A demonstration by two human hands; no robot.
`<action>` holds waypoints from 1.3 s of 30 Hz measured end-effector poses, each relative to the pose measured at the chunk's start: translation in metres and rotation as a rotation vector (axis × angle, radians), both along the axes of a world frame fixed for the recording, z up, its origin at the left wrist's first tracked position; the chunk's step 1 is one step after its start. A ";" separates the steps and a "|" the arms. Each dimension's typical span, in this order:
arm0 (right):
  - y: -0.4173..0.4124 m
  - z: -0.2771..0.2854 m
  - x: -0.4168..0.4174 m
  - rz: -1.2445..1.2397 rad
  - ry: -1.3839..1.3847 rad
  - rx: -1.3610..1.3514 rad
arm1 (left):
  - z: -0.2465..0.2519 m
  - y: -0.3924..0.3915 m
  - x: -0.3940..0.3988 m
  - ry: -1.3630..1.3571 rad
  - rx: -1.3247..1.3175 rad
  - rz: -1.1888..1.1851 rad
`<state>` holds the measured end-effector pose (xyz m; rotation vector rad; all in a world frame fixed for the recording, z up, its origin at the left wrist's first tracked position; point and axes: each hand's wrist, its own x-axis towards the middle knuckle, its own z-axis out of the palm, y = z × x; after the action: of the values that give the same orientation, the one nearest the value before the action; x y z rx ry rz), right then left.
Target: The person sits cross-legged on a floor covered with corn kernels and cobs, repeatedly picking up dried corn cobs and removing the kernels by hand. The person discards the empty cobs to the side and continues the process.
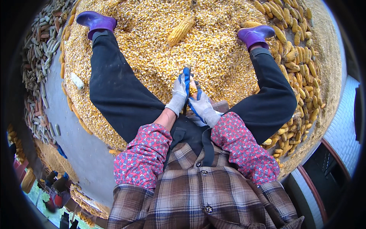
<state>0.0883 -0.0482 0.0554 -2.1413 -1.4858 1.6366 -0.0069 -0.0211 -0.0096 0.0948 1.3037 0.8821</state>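
My left hand [179, 91], in a grey and blue work glove, is between my thighs, its blue fingers beside a narrow dark upright thing I cannot identify. A partly shelled corn cob [193, 88] lies between my hands. My right hand [201, 104], gloved alike, is closed around the cob's near part. Whether my left hand grips the cob or the dark thing is hidden by the glove. Loose corn kernels [148, 54] spread in a wide heap beneath and ahead of my hands. A whole ear of corn [181, 31] lies on the heap beyond them.
My legs are spread over the heap, feet in purple boots [98, 22]. Many unshelled ears [300, 57] are piled at the right. A pale cob [77, 80] lies left of my leg; bare cobs [40, 51] cover the far-left floor. Another person [55, 191] is at the lower left.
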 end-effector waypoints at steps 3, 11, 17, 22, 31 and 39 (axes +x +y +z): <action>-0.012 -0.016 0.008 -0.104 0.185 -0.057 | -0.035 -0.017 0.001 0.278 0.145 -0.104; 0.012 -0.001 0.011 0.028 -0.122 -0.088 | 0.019 0.014 0.002 -0.191 0.065 -0.104; 0.020 -0.011 -0.002 0.171 -0.254 -0.097 | 0.018 0.018 0.004 -0.060 -0.024 0.027; 0.007 0.006 -0.006 0.073 -0.121 -0.041 | 0.023 0.010 0.001 -0.190 -0.153 0.135; 0.026 0.024 -0.003 0.161 -0.189 -0.158 | 0.020 0.007 -0.006 -0.246 -0.046 0.096; 0.020 -0.002 0.009 0.188 -0.255 -0.115 | -0.005 0.004 -0.002 -0.129 0.157 -0.054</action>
<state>0.0976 -0.0278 0.0538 -2.4169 -1.7517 1.5881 -0.0085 -0.0167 -0.0149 0.1923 1.1061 0.9288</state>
